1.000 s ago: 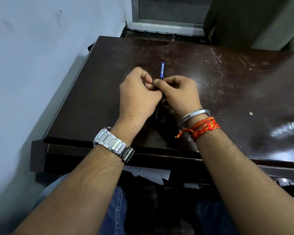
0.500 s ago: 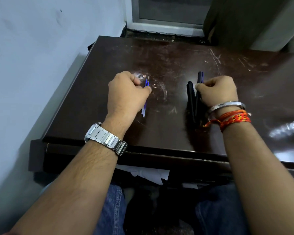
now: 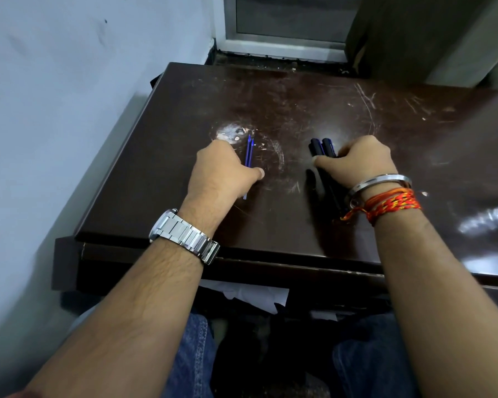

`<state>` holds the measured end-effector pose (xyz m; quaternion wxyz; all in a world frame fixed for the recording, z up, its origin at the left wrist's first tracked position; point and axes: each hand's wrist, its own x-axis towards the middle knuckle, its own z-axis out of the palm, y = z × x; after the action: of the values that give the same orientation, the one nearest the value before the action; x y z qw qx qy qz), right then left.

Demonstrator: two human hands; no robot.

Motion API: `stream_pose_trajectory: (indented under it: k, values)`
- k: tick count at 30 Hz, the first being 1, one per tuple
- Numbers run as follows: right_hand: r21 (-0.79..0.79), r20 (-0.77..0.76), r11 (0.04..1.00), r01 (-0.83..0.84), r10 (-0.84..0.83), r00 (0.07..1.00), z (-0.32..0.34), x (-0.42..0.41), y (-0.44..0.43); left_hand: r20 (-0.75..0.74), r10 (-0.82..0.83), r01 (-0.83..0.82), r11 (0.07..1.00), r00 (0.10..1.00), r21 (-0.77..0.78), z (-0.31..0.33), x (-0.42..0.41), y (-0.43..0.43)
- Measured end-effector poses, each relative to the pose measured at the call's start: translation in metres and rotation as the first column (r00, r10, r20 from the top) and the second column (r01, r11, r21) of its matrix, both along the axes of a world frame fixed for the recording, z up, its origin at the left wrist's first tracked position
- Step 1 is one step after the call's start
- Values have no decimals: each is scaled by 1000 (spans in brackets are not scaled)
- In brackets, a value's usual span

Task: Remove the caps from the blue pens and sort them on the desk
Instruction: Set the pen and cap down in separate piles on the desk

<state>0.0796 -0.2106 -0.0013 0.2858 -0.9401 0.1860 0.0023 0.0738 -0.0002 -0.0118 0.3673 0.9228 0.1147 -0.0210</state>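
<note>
Now left hand (image 3: 223, 170) curls over thin blue pens (image 3: 249, 152), long axes pointing away; right hand (image 3: 360, 159) clamps dark caps (image 3: 322, 147) alongside.

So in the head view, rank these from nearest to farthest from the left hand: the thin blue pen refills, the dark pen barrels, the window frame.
1. Thin blue pen refills: under the left hand, at its fingers.
2. Dark pen barrels: across the desk to the right, under the right hand.
3. Window frame: beyond the desk's far edge.
</note>
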Motion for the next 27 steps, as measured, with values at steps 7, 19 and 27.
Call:
stream_pose_trajectory:
  k: [7, 19, 27]
  values:
    - [-79, 34, 996, -33, 35, 999, -3, 0, 7, 12, -42, 42, 999, 999, 18, -1, -1, -3]
    - [-183, 118, 982, -45, 68, 991, -13, 4, 21, 37, -28, 26, 999, 999, 44, -3, 1, -5]
    - [-169, 134, 985, -46, 69, 989, -15, 5, 22, 47, -24, 21, 997, 999, 68, -4, 2, -5]
